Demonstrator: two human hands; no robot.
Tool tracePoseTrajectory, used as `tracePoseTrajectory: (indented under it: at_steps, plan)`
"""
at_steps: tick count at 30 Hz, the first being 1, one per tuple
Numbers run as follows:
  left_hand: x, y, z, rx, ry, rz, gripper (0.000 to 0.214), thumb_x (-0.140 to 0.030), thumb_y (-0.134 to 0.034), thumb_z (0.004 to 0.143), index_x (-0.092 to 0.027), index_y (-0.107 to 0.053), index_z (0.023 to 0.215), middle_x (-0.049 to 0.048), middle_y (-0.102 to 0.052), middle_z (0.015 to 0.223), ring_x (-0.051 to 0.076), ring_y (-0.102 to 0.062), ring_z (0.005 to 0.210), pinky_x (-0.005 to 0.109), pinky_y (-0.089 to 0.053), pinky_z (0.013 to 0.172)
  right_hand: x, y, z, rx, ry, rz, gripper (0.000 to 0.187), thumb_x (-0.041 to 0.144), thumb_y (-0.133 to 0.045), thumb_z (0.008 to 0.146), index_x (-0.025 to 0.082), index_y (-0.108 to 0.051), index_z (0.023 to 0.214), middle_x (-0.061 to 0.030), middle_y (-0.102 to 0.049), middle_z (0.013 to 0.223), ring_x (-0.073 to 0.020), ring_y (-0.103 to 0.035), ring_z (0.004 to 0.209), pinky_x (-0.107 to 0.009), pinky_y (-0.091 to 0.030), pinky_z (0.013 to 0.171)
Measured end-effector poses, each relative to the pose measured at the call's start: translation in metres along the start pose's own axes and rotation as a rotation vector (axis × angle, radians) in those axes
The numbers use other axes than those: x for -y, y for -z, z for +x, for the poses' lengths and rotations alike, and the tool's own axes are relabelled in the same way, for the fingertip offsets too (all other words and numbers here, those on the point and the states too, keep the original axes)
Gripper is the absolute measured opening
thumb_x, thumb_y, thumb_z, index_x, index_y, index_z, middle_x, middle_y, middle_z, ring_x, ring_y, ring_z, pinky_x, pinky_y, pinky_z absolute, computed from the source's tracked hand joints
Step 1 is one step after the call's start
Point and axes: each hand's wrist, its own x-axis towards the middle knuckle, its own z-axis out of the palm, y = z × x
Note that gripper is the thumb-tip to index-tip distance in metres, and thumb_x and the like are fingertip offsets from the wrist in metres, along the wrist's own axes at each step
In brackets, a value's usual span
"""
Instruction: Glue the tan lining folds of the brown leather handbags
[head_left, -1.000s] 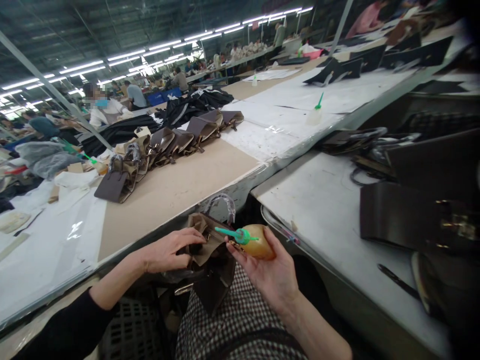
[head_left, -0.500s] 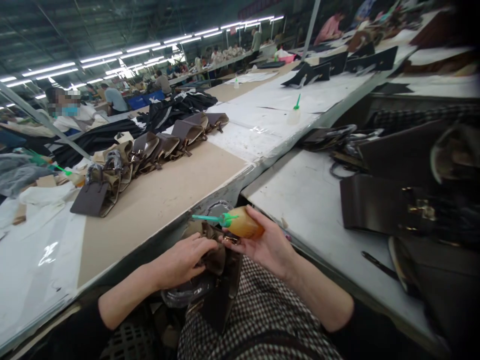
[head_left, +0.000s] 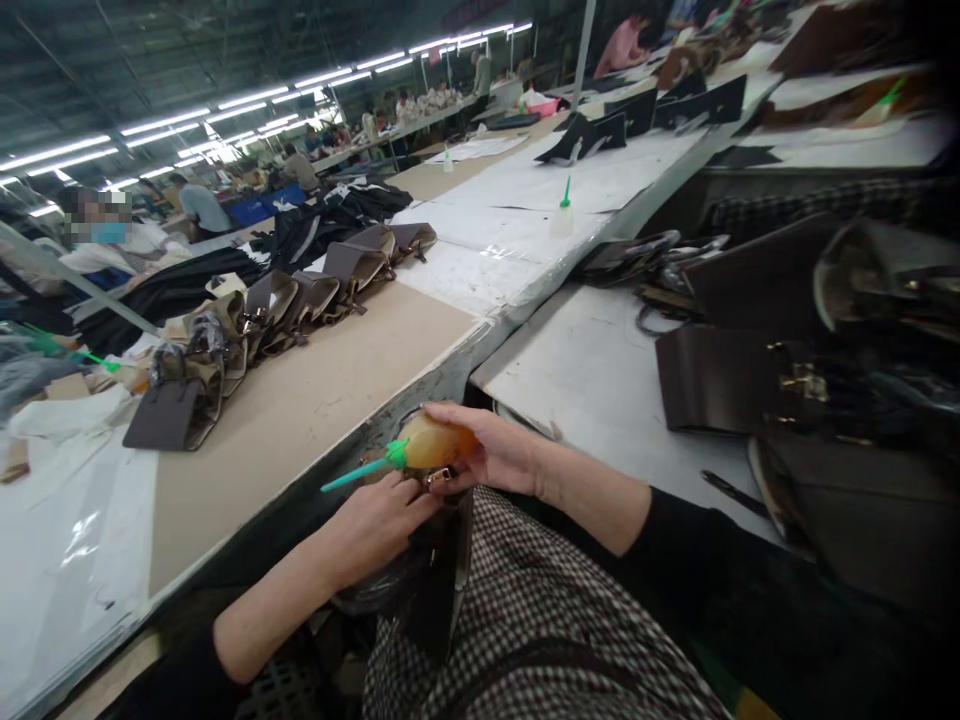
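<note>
My right hand [head_left: 491,455] grips a yellowish glue bottle [head_left: 435,443] with a long green nozzle [head_left: 360,472] that points left and slightly down. My left hand [head_left: 379,520] presses on the top of a dark brown handbag [head_left: 442,590] that rests on my checked lap [head_left: 525,630]. A small gold fitting [head_left: 437,479] shows between the two hands. Much of the bag is hidden under my hands.
A long workbench [head_left: 315,390] carries a row of brown bags [head_left: 300,300]. A white side table [head_left: 600,370] at right holds dark bag panels [head_left: 712,375], a pen [head_left: 731,490] and straps. A glue bottle [head_left: 561,215] stands further off. Other people work in the distance.
The view has swung and my hands have drawn closer. The bottle nozzle has tipped from level to pointing down-left, and my left hand has moved onto the bag top under the bottle.
</note>
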Motion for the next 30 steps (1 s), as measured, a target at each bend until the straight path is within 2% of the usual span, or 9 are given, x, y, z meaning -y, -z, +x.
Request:
tracePoseTrajectory:
  at_steps: [2,4,8,10,14,18,21,26,30]
  plan:
    - [0.005,0.003,-0.01,-0.047,0.055,-0.15,0.036,-0.006,-0.054,0.083,-0.018,-0.06,0.116,0.0081,-0.066,0.105,0.026,-0.059,0.1,0.038,-0.051,0.087,-0.002,0.014,-0.013,-0.024,0.033,0.014,0.036,0.048,-0.063,0.092,0.015,-0.068,0.108,-0.0145,-0.075,0.102,-0.0233,-0.072,0.071,-0.038,-0.062,0.059]
    - [0.013,0.006,-0.024,-0.105,0.127,-0.347,0.035,-0.003,-0.056,0.077,-0.02,-0.061,0.107,0.004,-0.066,0.103,0.022,-0.06,0.099,0.032,-0.048,0.087,-0.008,0.03,-0.028,-0.087,0.122,0.038,0.036,0.049,-0.061,0.093,0.018,-0.066,0.111,-0.012,-0.075,0.101,-0.0202,-0.071,0.067,-0.029,-0.058,0.051]
    - [0.034,0.02,-0.051,-0.096,0.308,-0.684,0.036,-0.002,-0.057,0.067,-0.02,-0.066,0.097,-0.0025,-0.067,0.088,0.015,-0.059,0.081,0.025,-0.043,0.073,-0.036,0.049,-0.058,-0.248,0.311,0.111,0.031,0.049,-0.066,0.09,0.02,-0.066,0.101,0.0,-0.066,0.076,-0.0056,-0.047,0.047,-0.013,-0.034,0.036]
    - [0.045,0.03,-0.06,-0.037,0.396,-0.889,0.032,-0.005,-0.057,0.065,-0.018,-0.066,0.094,-0.0039,-0.064,0.077,0.013,-0.054,0.069,0.022,-0.04,0.063,-0.054,0.051,-0.068,-0.324,0.393,0.119,0.031,0.046,-0.072,0.086,0.018,-0.066,0.098,0.0002,-0.062,0.074,-0.0066,-0.045,0.049,-0.015,-0.037,0.038]
    - [0.062,0.037,-0.063,0.063,0.462,-1.26,0.03,-0.007,-0.063,0.058,-0.014,-0.067,0.088,-0.005,-0.061,0.068,0.01,-0.048,0.06,0.019,-0.035,0.055,-0.081,0.05,-0.081,-0.403,0.535,-0.071,0.046,0.043,-0.079,0.079,0.026,-0.063,0.118,-0.0029,-0.067,0.092,-0.0145,-0.057,0.065,-0.021,-0.052,0.047]
    - [0.07,0.024,-0.053,0.113,0.485,-1.376,0.035,-0.006,-0.066,0.05,-0.013,-0.069,0.085,-0.0033,-0.064,0.068,0.011,-0.05,0.059,0.019,-0.039,0.054,-0.092,0.051,-0.089,-0.481,0.65,-0.429,0.054,0.041,-0.082,0.077,0.033,-0.059,0.125,-0.0047,-0.069,0.109,-0.0224,-0.069,0.085,-0.026,-0.062,0.062]
    - [0.073,0.015,-0.048,0.12,0.483,-1.421,0.036,-0.007,-0.065,0.049,-0.013,-0.07,0.084,-0.0021,-0.066,0.069,0.012,-0.053,0.06,0.019,-0.041,0.054,-0.093,0.046,-0.09,-0.512,0.74,-0.634,0.051,0.038,-0.081,0.078,0.035,-0.059,0.124,-0.0036,-0.069,0.115,-0.0214,-0.072,0.091,-0.024,-0.063,0.073]
    - [0.075,0.01,-0.043,0.107,0.451,-1.47,0.037,-0.008,-0.064,0.05,-0.014,-0.072,0.085,-0.0015,-0.068,0.071,0.013,-0.056,0.06,0.021,-0.044,0.055,-0.095,0.034,-0.082,-0.556,0.851,-0.684,0.044,0.04,-0.077,0.083,0.036,-0.057,0.123,-0.0022,-0.068,0.111,-0.0173,-0.072,0.083,-0.02,-0.062,0.068]
    - [0.076,0.009,-0.04,0.106,0.438,-1.481,0.035,-0.007,-0.065,0.05,-0.015,-0.072,0.084,-0.0023,-0.067,0.069,0.012,-0.055,0.058,0.02,-0.043,0.054,-0.099,0.035,-0.074,-0.59,0.926,-0.77,0.049,0.039,-0.076,0.084,0.034,-0.054,0.127,-0.0043,-0.064,0.117,-0.0187,-0.069,0.095,-0.022,-0.061,0.078]
